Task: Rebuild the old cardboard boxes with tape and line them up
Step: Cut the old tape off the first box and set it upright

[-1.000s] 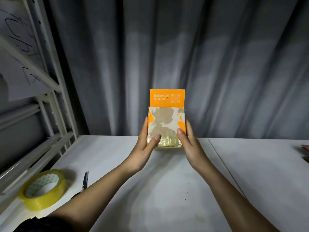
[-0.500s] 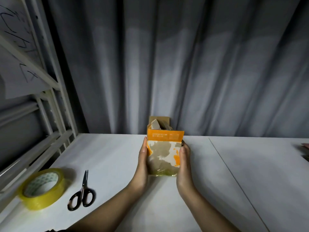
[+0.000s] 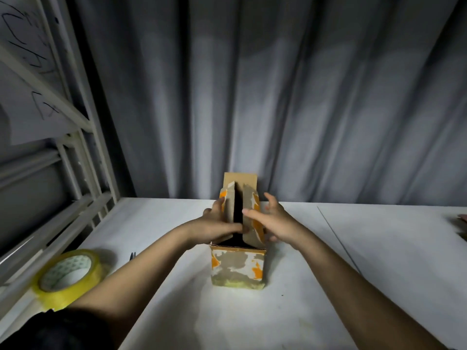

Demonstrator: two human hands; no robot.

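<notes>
A worn orange and brown cardboard box (image 3: pixel 237 270) stands on the white table (image 3: pixel 379 286) in the middle of the view. Its top is partly open, with two long flaps folded inward and a dark gap between them. My left hand (image 3: pixel 214 223) holds the left flap, its thumb across the gap. My right hand (image 3: pixel 273 223) presses on the right flap with spread fingers. A far end flap stands up behind them. A roll of yellowish clear tape (image 3: pixel 68 279) lies at the table's left edge.
Scissors (image 3: pixel 132 256) lie between the tape roll and my left forearm, mostly hidden. A white metal rack (image 3: pixel 83 147) stands at the left. A grey curtain hangs behind the table. A seam (image 3: pixel 338 238) divides the tabletop at right. A small object (image 3: pixel 462 223) shows at the right edge.
The box came down from mid-air onto the table and now lies closer to me. My hands went from gripping its sides to folding the top flaps inward.
</notes>
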